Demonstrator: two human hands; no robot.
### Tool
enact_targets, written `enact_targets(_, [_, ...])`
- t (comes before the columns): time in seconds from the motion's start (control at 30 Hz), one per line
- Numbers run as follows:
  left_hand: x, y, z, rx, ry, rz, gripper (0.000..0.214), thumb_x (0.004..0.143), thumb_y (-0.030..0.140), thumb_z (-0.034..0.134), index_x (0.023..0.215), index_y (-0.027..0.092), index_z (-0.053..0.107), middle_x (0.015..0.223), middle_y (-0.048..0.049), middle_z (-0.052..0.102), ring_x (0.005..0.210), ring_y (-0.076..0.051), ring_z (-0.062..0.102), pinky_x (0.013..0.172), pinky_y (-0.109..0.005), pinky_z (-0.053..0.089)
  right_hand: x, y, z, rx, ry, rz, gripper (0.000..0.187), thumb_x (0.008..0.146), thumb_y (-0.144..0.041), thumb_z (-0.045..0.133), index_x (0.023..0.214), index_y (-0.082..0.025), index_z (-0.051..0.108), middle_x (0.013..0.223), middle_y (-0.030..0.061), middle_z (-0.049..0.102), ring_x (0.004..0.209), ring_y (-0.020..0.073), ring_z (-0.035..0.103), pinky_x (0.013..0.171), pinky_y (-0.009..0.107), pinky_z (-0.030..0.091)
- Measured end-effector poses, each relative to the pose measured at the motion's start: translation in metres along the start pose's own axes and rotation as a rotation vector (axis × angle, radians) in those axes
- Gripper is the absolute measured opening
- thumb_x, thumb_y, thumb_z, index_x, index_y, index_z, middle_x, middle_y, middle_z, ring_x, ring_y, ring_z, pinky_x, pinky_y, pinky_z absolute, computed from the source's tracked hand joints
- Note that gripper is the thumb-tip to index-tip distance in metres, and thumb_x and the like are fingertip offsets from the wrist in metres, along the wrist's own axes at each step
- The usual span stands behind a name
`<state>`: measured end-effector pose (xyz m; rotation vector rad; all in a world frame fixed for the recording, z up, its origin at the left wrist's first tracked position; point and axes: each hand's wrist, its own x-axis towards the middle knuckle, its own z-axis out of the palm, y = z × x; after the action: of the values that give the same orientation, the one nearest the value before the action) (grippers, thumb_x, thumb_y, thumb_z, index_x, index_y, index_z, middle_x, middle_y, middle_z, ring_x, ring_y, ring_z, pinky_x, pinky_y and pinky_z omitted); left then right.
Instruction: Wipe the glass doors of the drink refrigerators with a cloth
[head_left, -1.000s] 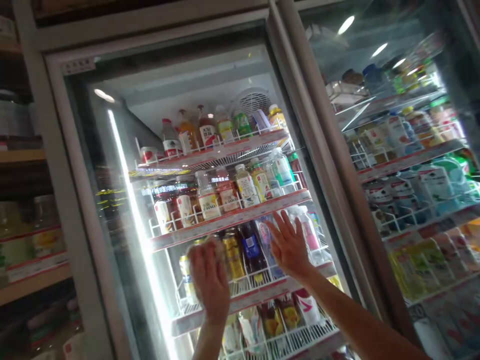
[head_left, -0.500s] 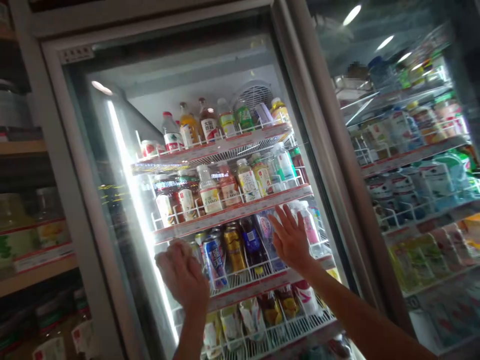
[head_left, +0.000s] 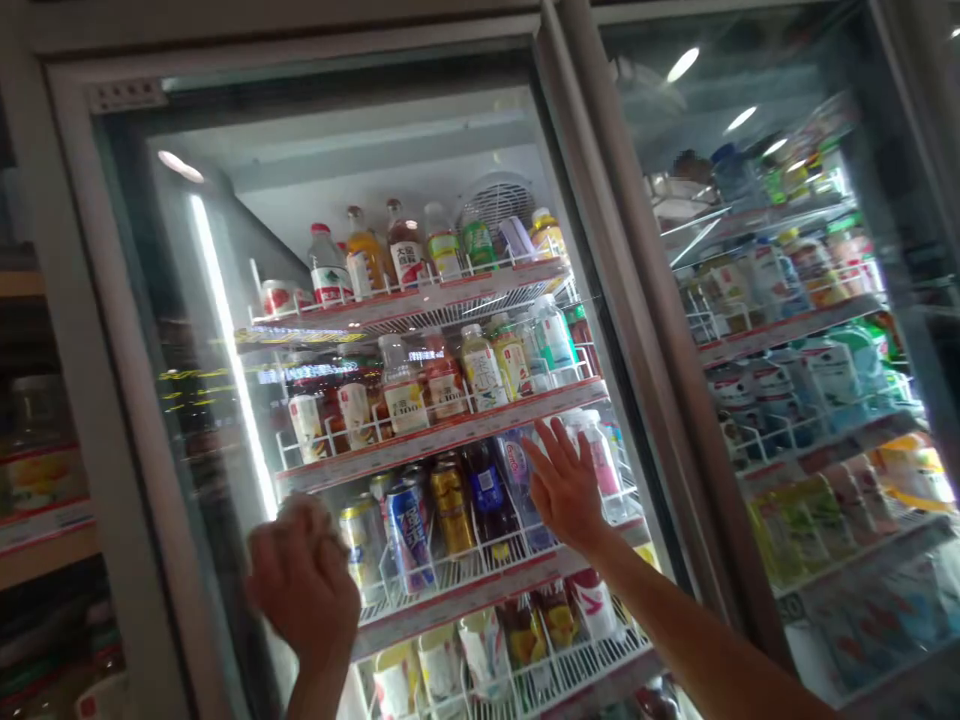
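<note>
My left hand (head_left: 307,590) is closed and pressed to the glass door (head_left: 202,450) of a drinks fridge, low on its left side. Under its fingers shows a crumpled, greyish cloth (head_left: 309,518), blurred by motion. My right hand (head_left: 566,490) lies flat against the same glass, fingers spread and holding nothing. Behind the glass, just left of that hand, stands a dark bottle with a blue label (head_left: 489,490). A gold can (head_left: 451,505) and a blue can (head_left: 409,535) stand between the two hands on the same shelf.
The metal door frame (head_left: 622,300) runs upright to my right, with a second glass-fronted fridge (head_left: 795,400) beyond it. Wire shelves of bottles fill both fridges. Open wooden shelves with jars (head_left: 37,480) stand at far left. Ceiling lights reflect in the glass.
My left hand has slid left and down across the glass with the cloth. The right hand keeps its place on the door. The view has shifted slightly.
</note>
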<state>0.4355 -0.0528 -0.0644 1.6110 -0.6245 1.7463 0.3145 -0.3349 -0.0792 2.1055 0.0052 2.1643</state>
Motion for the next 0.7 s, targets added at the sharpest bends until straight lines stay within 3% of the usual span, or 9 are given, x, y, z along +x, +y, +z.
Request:
enact_targets(0.07, [0.006,0.001,0.0,0.057,0.104,-0.043,0.048,0.086,0.024,0.046,0.134,0.022,0.043,0.135,-0.0153,0.045,0.128,-0.035,0.039,0.102,-0.058,0.033,0.0,0.0,0.0,-0.006,0.003,-0.005,0.044,0.088,-0.02,0.042,0.131,-0.02,0.047,0.143,0.0094,0.043,0.141,0.0225,0.021,0.115,0.049,0.015])
enact_targets(0.13, [0.002,0.026,0.01,0.041,0.125,0.014,0.047,0.087,0.024,0.046,0.134,0.02,0.044,0.134,-0.015,0.045,0.128,-0.033,0.039,0.103,-0.055,0.034,0.001,-0.001,-0.001,-0.003,0.007,0.0,0.043,0.087,-0.019,0.042,0.13,-0.02,0.048,0.142,0.0093,0.044,0.141,0.0223,0.022,0.115,0.048,0.016])
enact_targets(0.27, [-0.02,0.099,0.047,-0.11,-0.048,0.335,0.047,0.085,0.018,0.053,0.131,0.021,0.047,0.138,-0.0124,0.044,0.138,-0.029,0.026,0.109,-0.048,0.03,0.0,0.0,-0.002,0.029,0.023,-0.01,0.046,0.088,-0.019,0.042,0.133,-0.021,0.044,0.143,0.0086,0.043,0.14,0.0223,0.023,0.114,0.048,0.016])
enact_targets(0.33, [-0.028,0.116,0.058,-0.108,-0.096,0.437,0.047,0.084,0.017,0.054,0.131,0.021,0.048,0.137,-0.0118,0.047,0.139,-0.027,0.025,0.11,-0.045,0.03,0.0,0.001,-0.001,0.038,0.033,-0.024,0.048,0.087,-0.019,0.042,0.135,-0.021,0.042,0.144,0.0093,0.041,0.141,0.023,0.023,0.114,0.049,0.016])
enact_targets(0.4, [-0.028,0.11,0.055,-0.061,-0.105,0.462,0.047,0.084,0.017,0.055,0.131,0.022,0.048,0.135,-0.0117,0.049,0.138,-0.027,0.027,0.11,-0.045,0.029,0.0,0.002,-0.001,0.037,0.033,-0.029,0.047,0.087,-0.018,0.042,0.135,-0.02,0.043,0.144,0.0099,0.042,0.141,0.0232,0.023,0.114,0.049,0.016])
enact_targets(0.5, [-0.013,0.064,0.031,0.009,-0.064,0.368,0.046,0.085,0.02,0.052,0.131,0.022,0.048,0.134,-0.0139,0.048,0.134,-0.03,0.033,0.108,-0.049,0.029,0.0,0.002,-0.001,0.028,0.012,-0.02,0.044,0.087,-0.018,0.043,0.131,-0.019,0.047,0.142,0.0104,0.044,0.14,0.0229,0.023,0.114,0.048,0.016])
enact_targets(0.6, [0.009,0.012,0.004,0.068,-0.001,0.054,0.045,0.085,0.024,0.047,0.13,0.017,0.049,0.13,-0.0174,0.048,0.126,-0.034,0.041,0.102,-0.054,0.034,0.0,0.001,-0.001,0.018,0.004,-0.017,0.042,0.087,-0.018,0.043,0.129,-0.019,0.05,0.142,0.0107,0.045,0.141,0.0228,0.023,0.114,0.048,0.015])
enact_targets(0.7, [0.019,-0.007,-0.003,0.096,0.15,-0.146,0.047,0.086,0.024,0.042,0.132,0.012,0.046,0.128,-0.0194,0.047,0.125,-0.035,0.041,0.103,-0.057,0.033,0.0,0.001,-0.001,0.014,0.005,-0.007,0.047,0.087,-0.018,0.042,0.134,-0.021,0.044,0.144,0.0088,0.041,0.141,0.0219,0.022,0.115,0.047,0.014])
